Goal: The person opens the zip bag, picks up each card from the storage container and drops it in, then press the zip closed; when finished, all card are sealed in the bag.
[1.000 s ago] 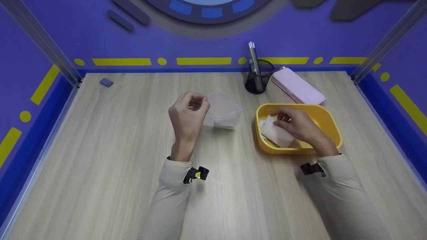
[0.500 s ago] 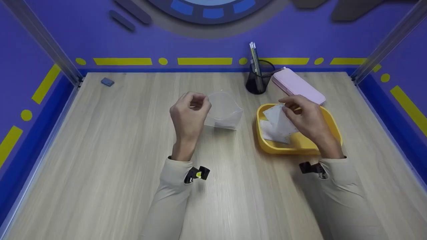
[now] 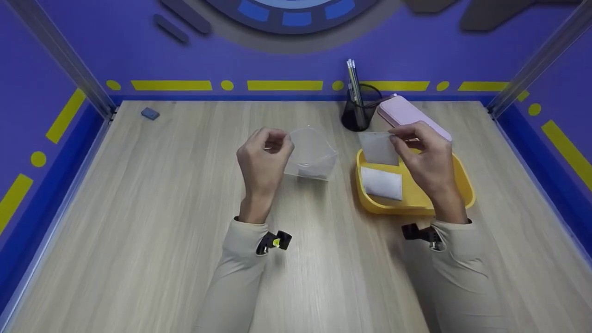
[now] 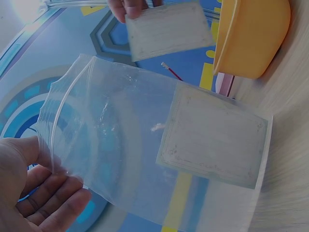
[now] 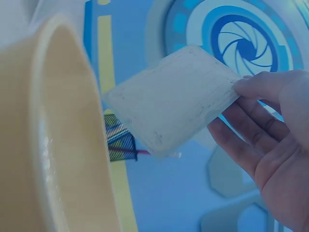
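Observation:
My left hand (image 3: 263, 166) pinches the rim of a clear zip-lock bag (image 3: 314, 150), which stands on the table with its mouth spread. Through the plastic in the left wrist view, a flat white packet (image 4: 215, 133) lies at the bag's bottom. My right hand (image 3: 428, 162) pinches another flat white packet (image 3: 379, 149) by one edge, between thumb and fingers, over the back left of a yellow bin (image 3: 464, 185). One more white packet (image 3: 381, 183) rests inside that bin, on its left side.
Behind the bin lie a pink pencil case (image 3: 411, 113) and a black mesh pen cup (image 3: 354, 115) holding several pencils. A small blue eraser (image 3: 150, 113) sits at the table's far left. Blue walls enclose the table (image 3: 162, 208) at the back and sides.
My right hand has lifted a white packet up out of the yellow bin, and the packet now hangs flat near its back rim. The left hand keeps its hold on the bag.

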`<state>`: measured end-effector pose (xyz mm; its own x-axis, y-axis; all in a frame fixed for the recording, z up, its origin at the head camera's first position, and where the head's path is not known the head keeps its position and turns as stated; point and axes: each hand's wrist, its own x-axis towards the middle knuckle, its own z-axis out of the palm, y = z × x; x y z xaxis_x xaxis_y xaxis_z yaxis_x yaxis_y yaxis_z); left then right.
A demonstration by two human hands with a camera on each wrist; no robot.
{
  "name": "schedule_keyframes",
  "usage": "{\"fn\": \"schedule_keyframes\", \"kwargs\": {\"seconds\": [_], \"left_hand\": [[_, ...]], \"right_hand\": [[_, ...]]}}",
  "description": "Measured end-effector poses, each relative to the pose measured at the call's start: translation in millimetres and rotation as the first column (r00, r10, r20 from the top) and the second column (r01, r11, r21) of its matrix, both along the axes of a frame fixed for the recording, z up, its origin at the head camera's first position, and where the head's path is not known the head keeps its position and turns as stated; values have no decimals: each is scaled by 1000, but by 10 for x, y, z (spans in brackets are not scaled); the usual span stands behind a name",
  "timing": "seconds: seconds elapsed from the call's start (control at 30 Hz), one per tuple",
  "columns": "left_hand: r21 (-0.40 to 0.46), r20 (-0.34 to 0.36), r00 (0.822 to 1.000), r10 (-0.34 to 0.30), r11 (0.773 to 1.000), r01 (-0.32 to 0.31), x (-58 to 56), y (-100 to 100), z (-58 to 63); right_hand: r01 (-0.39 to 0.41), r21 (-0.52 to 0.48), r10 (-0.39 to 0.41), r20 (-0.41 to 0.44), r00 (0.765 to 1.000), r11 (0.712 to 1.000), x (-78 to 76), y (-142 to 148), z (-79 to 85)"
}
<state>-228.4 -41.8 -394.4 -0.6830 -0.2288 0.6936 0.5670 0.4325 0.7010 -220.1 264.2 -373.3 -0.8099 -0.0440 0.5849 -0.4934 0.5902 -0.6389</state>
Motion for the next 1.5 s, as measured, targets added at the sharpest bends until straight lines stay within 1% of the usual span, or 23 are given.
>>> {"fn": "schedule_keyframes", "kwargs": {"seconds": [0.17, 0.47, 0.67, 0.8, 0.97, 1.1, 1.23, 1.3, 1.37, 1.5], "left_hand": [[-3, -7, 1000, -1, 1000, 1, 1, 16, -14], [6, -18, 1000, -13, 1000, 13, -9, 38, -23], [5, -29, 1000, -10, 1000, 10, -16, 44, -18], [8, -38, 999, -10, 1000, 11, -29, 49, -13], [1, -47, 999, -8, 1000, 8, -37, 45, -4], [-2, -49, 999, -9, 1000, 9, -34, 47, -15], [-10, -55, 998, -10, 1000, 9, -22, 54, -24], [-14, -60, 998, -13, 1000, 12, -16, 59, -23], [-16, -66, 998, -16, 1000, 15, -11, 65, -19], [-15, -74, 997, -24, 1000, 23, -13, 75, -17]], "right_hand": [[21, -39, -22, -17, 1000, 999, 27, -80, 55], [-23, -142, 11, -89, 996, 990, 61, -177, 69], [-25, -180, 2, -127, 992, 983, 85, -215, 91], [-26, -237, -6, -135, 991, 971, 114, -262, 117], [-38, -307, -12, -158, 987, 951, 152, -360, 149], [-61, -348, -8, -194, 981, 936, 175, -430, 162], [-94, -415, -3, -227, 974, 905, 197, -489, 179], [-120, -457, 5, -245, 970, 881, 214, -515, 190], [-143, -481, 14, -261, 965, 865, 233, -538, 202], [-175, -503, 30, -283, 959, 846, 264, -584, 220]]}}
